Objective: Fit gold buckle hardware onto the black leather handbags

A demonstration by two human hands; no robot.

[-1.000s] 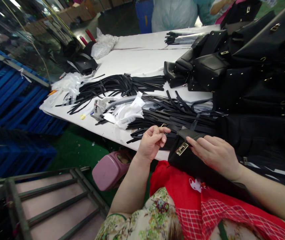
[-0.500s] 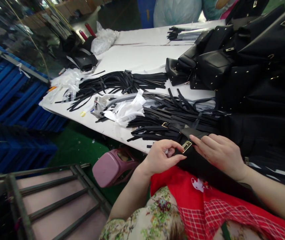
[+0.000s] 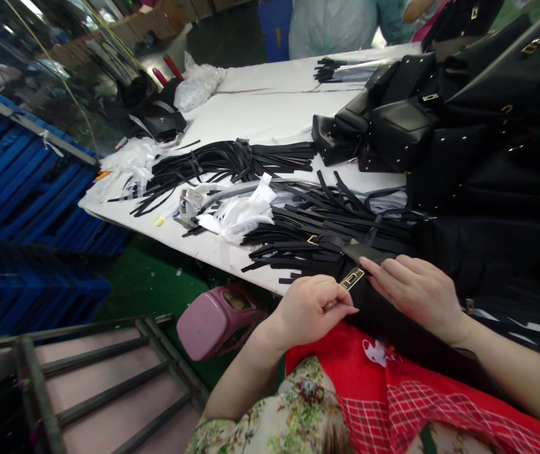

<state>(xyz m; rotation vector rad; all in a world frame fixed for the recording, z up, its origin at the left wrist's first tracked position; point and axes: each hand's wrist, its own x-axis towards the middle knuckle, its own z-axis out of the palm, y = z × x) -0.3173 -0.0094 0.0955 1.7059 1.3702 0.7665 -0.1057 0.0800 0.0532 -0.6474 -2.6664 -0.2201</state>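
Observation:
A black handbag lies across my lap at the table's edge, with a gold rectangular clasp on it facing up. My right hand grips the bag's raised black flap, thumb and fingers closed along its edge. Just left of the clasp, my left hand is closed in a pinch, its fingertips slightly below the clasp and apart from it. Whatever the left fingers hold, if anything, is hidden. Beyond the hands lie bundled black straps, one with a gold buckle.
Black handbags are heaped on the right of the white table. White strips and another strap bundle lie further left. A pink stool and a slatted frame stand below; blue pallets are at left.
My left hand has drawn slightly down from the clasp and its fingers have closed together, leaving the clasp more exposed. My right hand stays on the flap.

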